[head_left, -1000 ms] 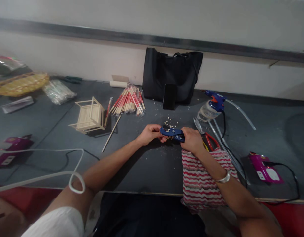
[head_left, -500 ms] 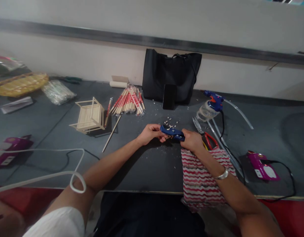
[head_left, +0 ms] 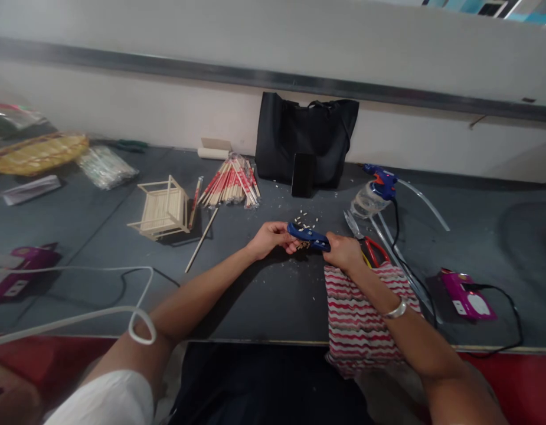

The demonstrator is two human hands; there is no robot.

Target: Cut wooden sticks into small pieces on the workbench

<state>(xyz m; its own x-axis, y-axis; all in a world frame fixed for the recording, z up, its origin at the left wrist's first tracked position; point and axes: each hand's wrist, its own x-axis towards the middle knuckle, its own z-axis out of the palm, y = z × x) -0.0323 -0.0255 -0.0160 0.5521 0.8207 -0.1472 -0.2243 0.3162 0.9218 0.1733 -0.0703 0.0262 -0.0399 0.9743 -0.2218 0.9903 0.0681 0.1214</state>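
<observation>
In the middle of the table, my right hand (head_left: 345, 252) is wrapped round the handle end of a blue hand cutter (head_left: 309, 234). My left hand (head_left: 275, 241) is closed at the cutter's other end, its thumb and fingers pinched together; whatever lies between them is too small or hidden to name. Small pale cut pieces of stick (head_left: 303, 219) lie scattered just beyond and under the cutter. Below my right forearm is a red-and-white wavy striped cloth (head_left: 359, 319). Red-handled pliers (head_left: 375, 251) lie partly hidden beside my right hand.
A small stick-built chair frame (head_left: 164, 209) and wrapped chopsticks (head_left: 231, 183) are at left, with a single loose stick (head_left: 202, 239). A black bag (head_left: 306, 136) with a phone (head_left: 303, 175) stands behind. At right are a blue glue gun (head_left: 382, 182) and a purple power box (head_left: 467, 295).
The view has shifted slightly, moving the things on the right a little leftward. Both hands and the cutter keep nearly the same pose.
</observation>
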